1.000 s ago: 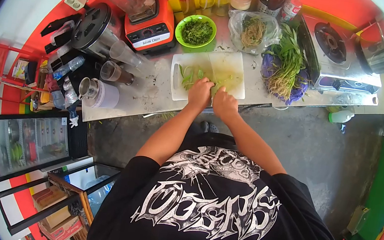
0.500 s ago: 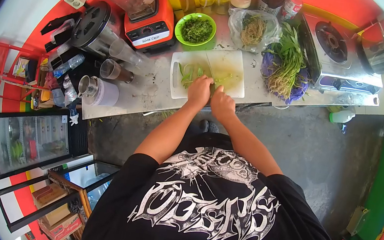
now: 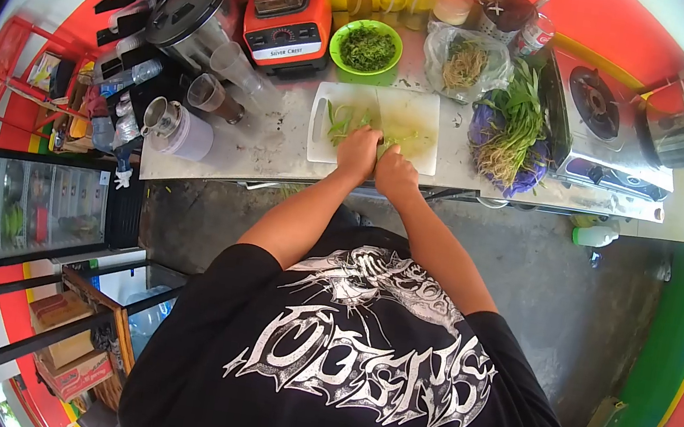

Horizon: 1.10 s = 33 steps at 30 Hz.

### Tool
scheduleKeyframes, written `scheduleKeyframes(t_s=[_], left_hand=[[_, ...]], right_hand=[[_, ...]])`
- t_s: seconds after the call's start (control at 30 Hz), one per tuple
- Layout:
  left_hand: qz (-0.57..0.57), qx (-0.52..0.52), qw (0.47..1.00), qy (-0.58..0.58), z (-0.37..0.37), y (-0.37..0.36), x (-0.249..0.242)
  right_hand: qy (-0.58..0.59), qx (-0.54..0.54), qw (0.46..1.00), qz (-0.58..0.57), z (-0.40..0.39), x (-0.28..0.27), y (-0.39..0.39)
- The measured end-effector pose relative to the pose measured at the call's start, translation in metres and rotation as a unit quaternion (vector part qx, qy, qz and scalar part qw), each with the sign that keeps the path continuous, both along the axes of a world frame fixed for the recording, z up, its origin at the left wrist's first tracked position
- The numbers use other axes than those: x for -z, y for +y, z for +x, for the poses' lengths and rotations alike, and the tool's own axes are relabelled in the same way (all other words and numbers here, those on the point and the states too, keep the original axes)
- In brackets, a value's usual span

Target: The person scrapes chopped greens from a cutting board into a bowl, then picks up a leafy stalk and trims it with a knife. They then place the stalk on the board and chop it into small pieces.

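On the white cutting board, my left hand is closed over cut green leafy stems, pressing them down. My right hand is wrapped round the handle of a knife, close beside the left. Its blade is thin and hard to make out against the board. Small green pieces lie to the right of the blade. Behind the board stands a lime-green bowl filled with chopped greens.
A bunch of rooted greens lies on purple plastic at right, beside a gas stove. A clear bag holds roots. A red blender, cups and a steel-topped jug stand at left.
My head view has turned slightly, so the counter items appear shifted. Both hands stay close together at the board, left on the stems and right on the knife.
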<state>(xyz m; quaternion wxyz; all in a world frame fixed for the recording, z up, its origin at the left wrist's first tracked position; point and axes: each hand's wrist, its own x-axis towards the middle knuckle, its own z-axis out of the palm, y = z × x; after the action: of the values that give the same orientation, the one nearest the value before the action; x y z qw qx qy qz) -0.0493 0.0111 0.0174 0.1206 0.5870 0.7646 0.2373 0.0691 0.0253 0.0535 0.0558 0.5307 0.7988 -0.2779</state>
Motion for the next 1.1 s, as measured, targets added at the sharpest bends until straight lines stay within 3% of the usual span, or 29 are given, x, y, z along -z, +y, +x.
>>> scheduleKeyframes(t_s=[0.43,0.6,0.73,1.0,1.1], left_hand=[[0.01,-0.034,0.998,-0.053,-0.005,-0.008,0.008],[0.098,-0.029,0.994,-0.048,-0.003,-0.02,0.01],[0.074,0.005,0.996,-0.058,-0.01,-0.022,0.01],[0.118,0.065,0.991,-0.022,-0.014,-0.035,0.012],[0.087,0.093,0.992,0.0,-0.019,-0.036,0.01]], right_hand=[[-0.005,0.005,1.0,-0.005,0.0,0.006,-0.003],[-0.001,0.026,0.999,-0.026,-0.004,0.002,-0.007],[-0.019,-0.019,0.999,-0.023,-0.011,-0.002,0.009],[-0.019,0.016,0.999,-0.022,-0.008,0.011,-0.009],[-0.014,0.006,1.0,-0.019,-0.008,0.013,-0.001]])
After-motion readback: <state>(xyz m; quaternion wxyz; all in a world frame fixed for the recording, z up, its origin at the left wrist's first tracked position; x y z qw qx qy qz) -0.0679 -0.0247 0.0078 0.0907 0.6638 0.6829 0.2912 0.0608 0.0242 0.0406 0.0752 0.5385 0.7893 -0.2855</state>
